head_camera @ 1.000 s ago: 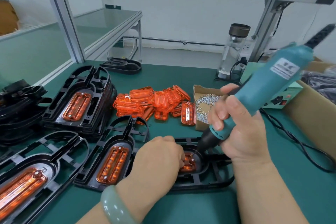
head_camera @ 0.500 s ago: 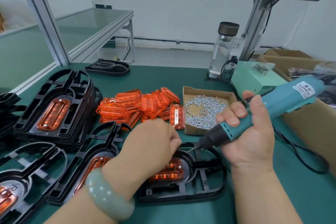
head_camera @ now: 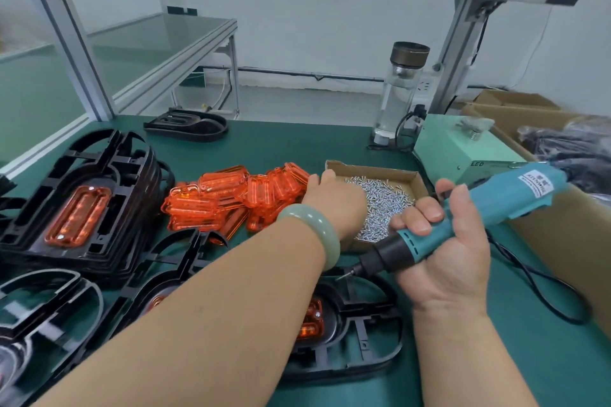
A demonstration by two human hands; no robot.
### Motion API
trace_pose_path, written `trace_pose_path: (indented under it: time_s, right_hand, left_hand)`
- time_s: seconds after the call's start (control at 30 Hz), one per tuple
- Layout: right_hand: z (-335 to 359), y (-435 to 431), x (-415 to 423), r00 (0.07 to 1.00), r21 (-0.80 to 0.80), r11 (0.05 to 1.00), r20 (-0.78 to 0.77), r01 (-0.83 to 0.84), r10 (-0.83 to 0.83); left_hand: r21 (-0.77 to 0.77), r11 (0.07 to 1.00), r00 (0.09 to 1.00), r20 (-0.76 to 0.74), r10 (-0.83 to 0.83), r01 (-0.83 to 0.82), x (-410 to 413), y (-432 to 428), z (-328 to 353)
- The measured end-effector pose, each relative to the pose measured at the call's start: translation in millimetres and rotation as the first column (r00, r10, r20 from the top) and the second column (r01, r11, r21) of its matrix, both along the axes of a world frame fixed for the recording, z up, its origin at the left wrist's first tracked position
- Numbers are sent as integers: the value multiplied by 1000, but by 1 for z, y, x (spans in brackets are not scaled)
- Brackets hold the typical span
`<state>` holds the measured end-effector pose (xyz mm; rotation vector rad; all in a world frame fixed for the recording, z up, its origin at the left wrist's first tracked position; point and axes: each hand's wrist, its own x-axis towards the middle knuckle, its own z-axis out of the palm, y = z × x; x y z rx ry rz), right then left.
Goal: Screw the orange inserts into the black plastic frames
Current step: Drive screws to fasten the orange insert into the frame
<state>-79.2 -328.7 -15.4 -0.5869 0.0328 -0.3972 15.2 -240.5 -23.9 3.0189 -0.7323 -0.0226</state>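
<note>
Closest to the person, in front of the box of screws point(head_camera: 370, 166), a black frame point(head_camera: 363, 337) lies flat on the green table point(head_camera: 529, 357). An orange insert point(head_camera: 312, 317) sits in the frame's middle hollow, and the left arm hides part of it.

Just in front of the box, the right hand point(head_camera: 443, 251) holds a blue screwdriver point(head_camera: 496, 205). All its fingers and the thumb wrap tight round the handle. The tool is tilted, with its thin tip pointing down and left. The tip hangs over the far edge of the frame and does not touch the insert.

The left hand point(head_camera: 334, 198) reaches into the left part of the box, with a green bracelet point(head_camera: 314, 231) on its wrist. Its fingers point down into the screws and are hidden, so I cannot tell if they hold one.

Just left of the box is a pile of orange inserts point(head_camera: 224, 195). Farther left of the box stands a stack of black frames point(head_camera: 109, 175), and the top one has an insert in it.

Behind the box stands a glass bottle point(head_camera: 400, 92) with a dark lid. A pale green box point(head_camera: 463, 149) sits behind the screw box, to its right.
</note>
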Motion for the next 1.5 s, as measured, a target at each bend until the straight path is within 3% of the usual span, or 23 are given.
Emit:
trace_pose_path:
  time_s: [0.27,0.53,0.63,0.8,1.0,1.27,1.37,1.5]
  right_hand:
    - [-1,4,1,1000,2,1000,-14,-16,16]
    - [-4,3,1,999,1,999,-10,-38,38]
    - [-5,3,1,999,6,999,-13,-43,44]
    - [-4,4,1,999,18,999,-7,-42,42]
    - [-5,7,-2,999,48,998,-13,-45,45]
    - [-5,8,-4,998,157,986,14,-55,54]
    - [-4,8,-5,998,183,981,33,-57,52]
    - [-3,8,-6,998,229,971,47,-62,53]
  left_hand:
    - [-229,973,999,45,28,-17,-6,1,3]
    - [-544,838,998,21,64,-42,-17,7,16]
    - [-749,644,988,-96,123,-154,-23,15,23]
    - [-920,181,937,-339,82,-348,-46,35,26]
    - [-860,-175,877,-479,-41,-479,-83,72,25]
    - [-594,-504,756,-620,-209,-627,-133,91,13]
    - [-450,-566,688,-649,-324,-691,-142,86,13]
    - [-352,-539,597,-702,-390,-765,-149,78,14]
